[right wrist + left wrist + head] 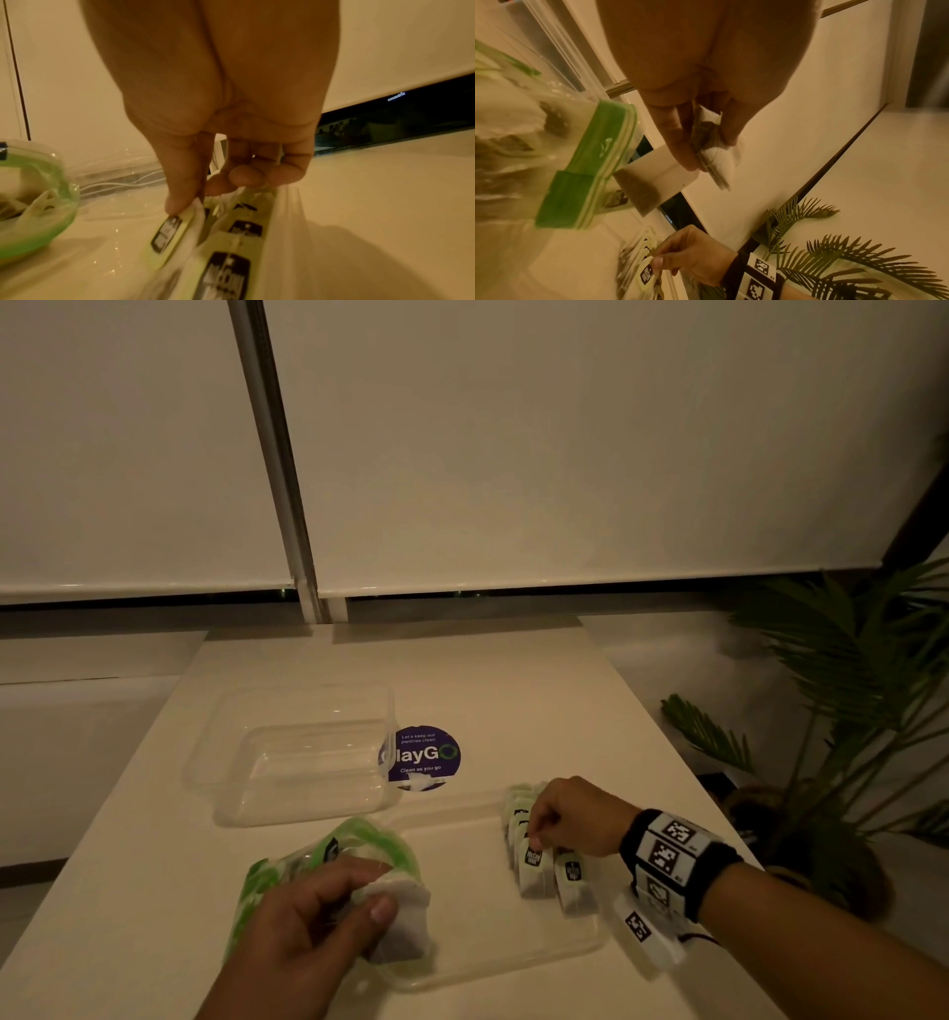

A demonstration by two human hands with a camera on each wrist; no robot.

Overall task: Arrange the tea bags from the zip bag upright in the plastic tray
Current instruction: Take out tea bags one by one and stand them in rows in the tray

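Observation:
Several green-labelled tea bags (552,870) stand upright in a row along the right side of the shallow clear plastic tray (477,963). My right hand (534,839) pinches the top of one tea bag (169,229) in that row, thumb against forefinger. The zip bag (328,852) with its green seal (590,172) lies at the tray's left end, more tea bags inside. My left hand (375,896) hovers over its mouth and pinches a small bunch of white tea bags (716,158). Another tea bag (649,182) sticks out of the zip bag's opening.
A deeper clear plastic tub (287,752) stands behind the zip bag, beside a round purple sticker (421,757) on the table. A potted palm (847,711) stands off the table's right edge. Roller blinds hang behind the table.

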